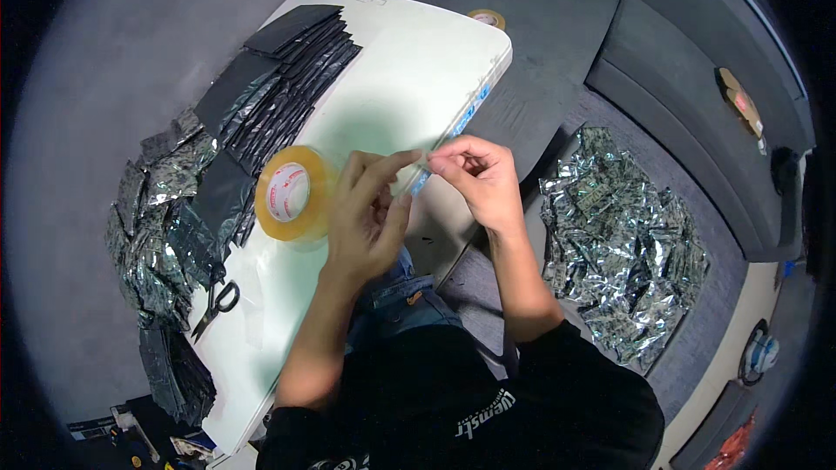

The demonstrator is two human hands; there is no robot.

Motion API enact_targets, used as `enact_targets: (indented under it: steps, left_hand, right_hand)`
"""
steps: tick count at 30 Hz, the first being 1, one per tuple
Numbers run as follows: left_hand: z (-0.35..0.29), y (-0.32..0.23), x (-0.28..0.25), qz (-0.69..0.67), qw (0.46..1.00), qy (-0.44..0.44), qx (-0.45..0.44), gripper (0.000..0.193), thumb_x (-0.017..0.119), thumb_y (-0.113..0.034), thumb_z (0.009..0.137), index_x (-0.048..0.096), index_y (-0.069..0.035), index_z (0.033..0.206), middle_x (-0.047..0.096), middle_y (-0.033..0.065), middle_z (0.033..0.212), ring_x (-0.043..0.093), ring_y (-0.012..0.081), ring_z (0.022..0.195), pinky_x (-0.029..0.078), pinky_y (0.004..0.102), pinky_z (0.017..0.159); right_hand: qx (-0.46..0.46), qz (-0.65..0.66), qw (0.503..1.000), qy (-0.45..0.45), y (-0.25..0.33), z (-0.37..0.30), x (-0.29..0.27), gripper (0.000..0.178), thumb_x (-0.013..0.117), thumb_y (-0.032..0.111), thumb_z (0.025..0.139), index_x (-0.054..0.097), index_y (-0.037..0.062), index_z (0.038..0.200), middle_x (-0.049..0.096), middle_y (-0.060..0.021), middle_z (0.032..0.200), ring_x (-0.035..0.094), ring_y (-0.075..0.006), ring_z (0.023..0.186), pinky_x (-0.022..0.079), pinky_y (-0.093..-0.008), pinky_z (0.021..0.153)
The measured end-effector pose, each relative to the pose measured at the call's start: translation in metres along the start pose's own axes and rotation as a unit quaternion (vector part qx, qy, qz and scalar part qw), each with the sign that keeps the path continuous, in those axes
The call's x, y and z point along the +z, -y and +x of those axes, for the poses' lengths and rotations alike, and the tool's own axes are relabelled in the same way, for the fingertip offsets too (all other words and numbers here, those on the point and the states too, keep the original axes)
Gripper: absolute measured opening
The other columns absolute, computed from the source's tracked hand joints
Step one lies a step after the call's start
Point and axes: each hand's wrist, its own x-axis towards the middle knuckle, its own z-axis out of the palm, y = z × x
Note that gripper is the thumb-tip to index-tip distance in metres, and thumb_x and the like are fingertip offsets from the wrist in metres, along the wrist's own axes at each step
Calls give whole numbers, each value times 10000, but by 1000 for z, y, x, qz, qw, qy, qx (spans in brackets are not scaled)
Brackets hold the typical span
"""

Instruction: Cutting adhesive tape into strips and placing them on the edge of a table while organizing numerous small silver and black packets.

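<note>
Over the table's right edge, my two hands meet at the fingertips. My right hand (483, 181) is closed in a pinch, and my left hand (370, 209) has curled fingers with its index tip beside that pinch. Something small and pale, perhaps clear film, shows between the tips; I cannot make it out. Just left of my left hand, a large roll of yellowish clear tape (269, 219) sits on the white table (409, 43). Black-handled scissors (215, 308) lie near the table's left edge.
Folded black plastic bags (296, 30) are stacked along the table's left side, beside shiny patterned packets (148, 226). A heap of similar shiny packets (618, 244) lies low on the right. Another tape roll (488, 17) rests on the grey sofa (553, 4) beyond the table.
</note>
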Motion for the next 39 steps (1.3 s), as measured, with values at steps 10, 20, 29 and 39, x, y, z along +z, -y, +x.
enact_targets:
  steps: [10, 20, 29, 39]
  left_hand:
    - [3, 8, 5, 27, 991, -120, -46, 433, 625, -55, 909, 614, -61, 1342, 563, 56, 1001, 539, 109, 803, 456, 232, 643]
    - [0, 10, 9, 21, 996, -85, -28, 428, 640, -48, 899, 615, -55, 1326, 582, 63, 1028, 535, 114, 814, 445, 231, 654]
    - [-5, 12, 10, -8, 997, -74, -21, 447, 648, -13, 874, 617, -56, 1318, 566, 52, 1007, 527, 108, 809, 437, 226, 641]
    - [-5, 12, 12, -15, 997, -69, -14, 440, 656, -11, 872, 619, -48, 1309, 561, 51, 985, 517, 102, 800, 438, 224, 624]
  right_hand:
    - [24, -84, 989, -121, -63, 0, -55, 62, 703, 70, 972, 721, 13, 982, 690, 10, 877, 600, -59, 811, 476, -222, 775]
    - [38, -67, 990, -116, -73, 3, -42, 124, 758, 124, 954, 742, 1, 969, 625, 80, 770, 478, -1, 680, 372, -189, 624]
    - [50, -91, 987, -119, -74, 6, -37, 145, 764, 145, 953, 741, 2, 948, 620, 81, 752, 472, -1, 666, 368, -189, 612]
    - [51, -93, 986, -126, -78, 7, -41, 194, 772, 201, 954, 739, 12, 929, 573, 99, 711, 425, 7, 637, 307, -197, 572]
